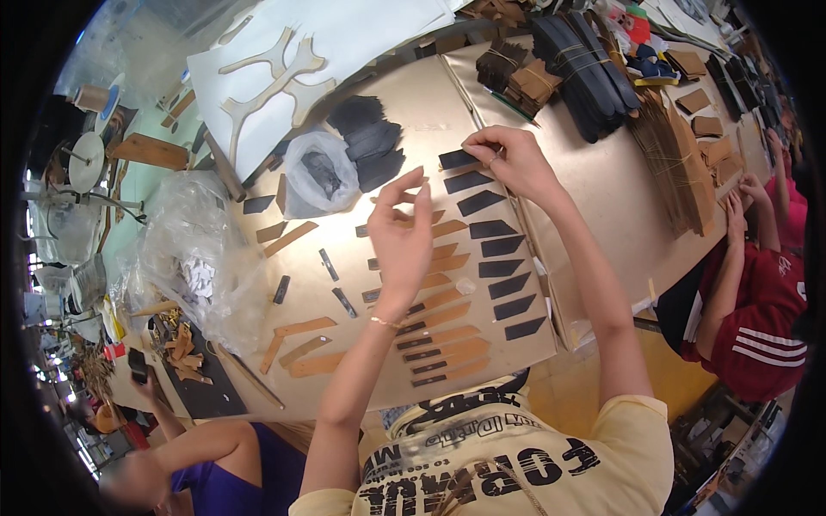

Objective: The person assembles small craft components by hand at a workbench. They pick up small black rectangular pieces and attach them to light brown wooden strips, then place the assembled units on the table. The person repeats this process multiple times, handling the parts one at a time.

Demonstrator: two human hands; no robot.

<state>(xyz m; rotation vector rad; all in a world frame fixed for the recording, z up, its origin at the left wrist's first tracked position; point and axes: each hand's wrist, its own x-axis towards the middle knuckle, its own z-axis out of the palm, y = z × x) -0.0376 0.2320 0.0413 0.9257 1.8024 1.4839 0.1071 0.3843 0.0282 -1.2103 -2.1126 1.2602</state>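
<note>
My right hand (516, 162) pinches the end of a dark leather strip (454, 160) at the far end of a column of black pointed strips (502, 247). To its left, my left hand (403, 236) hovers above the tan strips, its fingers bent and apart, with nothing visible between them. Beneath and nearer than that hand lies a column of tan pointed strips (454, 351), several with small dark pieces (428, 366) at their left ends. My left hand and wrist hide some of these strips.
A plastic bag (320, 176) of dark scraps and black leather pieces (370, 142) lie beyond my left hand. Bundled black strips (585, 73) and brown strips (671, 163) sit at the right. Loose tan pieces (301, 348) lie left. A co-worker in red (748, 318) works at right; another person (232, 464) is at lower left.
</note>
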